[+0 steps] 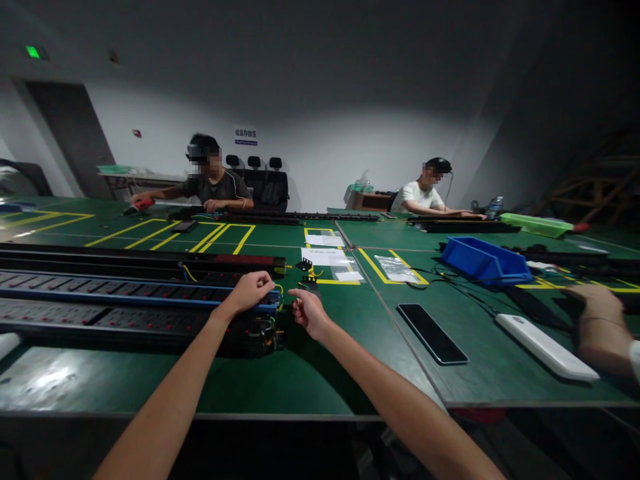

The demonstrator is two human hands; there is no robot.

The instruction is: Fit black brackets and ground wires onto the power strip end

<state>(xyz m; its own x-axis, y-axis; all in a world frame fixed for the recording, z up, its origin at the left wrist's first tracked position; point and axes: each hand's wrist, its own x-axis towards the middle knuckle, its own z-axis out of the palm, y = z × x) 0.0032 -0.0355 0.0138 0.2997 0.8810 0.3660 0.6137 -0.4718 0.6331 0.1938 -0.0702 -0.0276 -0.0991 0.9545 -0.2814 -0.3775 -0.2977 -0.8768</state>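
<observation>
Blue-edged strip lies left of the phone, both hands at its wired end

The blue-edged strip (150,291) lies on the worktop (310,393), left of the phone (433,333). It is long, straight and narrow, with a row of dark sections dotted red between blue edges; thin yellow-green wires (280,291) show at the end towards the phone. The left hand (254,291) is over that end, fingers curled in narrowly; the right hand (310,313) is between it and the phone, index finger out and the others curled. Whether either hand grips a wire, I cannot tell.

On the wall far beyond the phone, a sign (246,133) reads "成品存放区"; its lower line is too small to read. A white sheet (325,257), beyond the phone and to its left, carries blurred print.

The phone has a flat, glossy black face. Beyond it are a crinkled clear bag (395,269) and an open, slope-sided blue bin (483,260); to its right lies a smooth white rounded bar (545,347)
</observation>
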